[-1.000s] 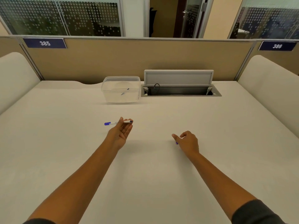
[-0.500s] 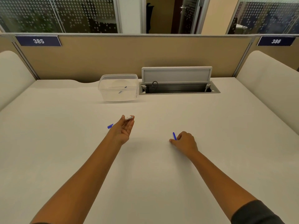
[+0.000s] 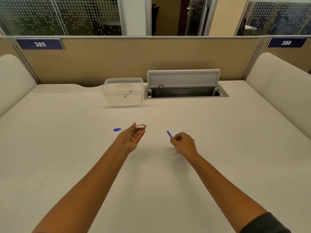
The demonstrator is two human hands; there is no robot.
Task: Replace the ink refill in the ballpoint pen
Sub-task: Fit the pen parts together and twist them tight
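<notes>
The right hand [image 3: 183, 144], which was pressed low on the counter [image 3: 67, 148] half a second ago, is now raised slightly, and a small blue piece [image 3: 169, 134] is pinched in its curled fingertips; whether this is a cap or a plug cannot be told. The pen [image 3: 128, 128] is held level in the left hand [image 3: 132, 137], palm up, pinched between thumb and fingers, its blue end toward the left edge. A refill [image 3: 127, 94] is seen in the clear container [image 3: 123, 91] at the far edge. The blue piece is judged ready for refitting.
</notes>
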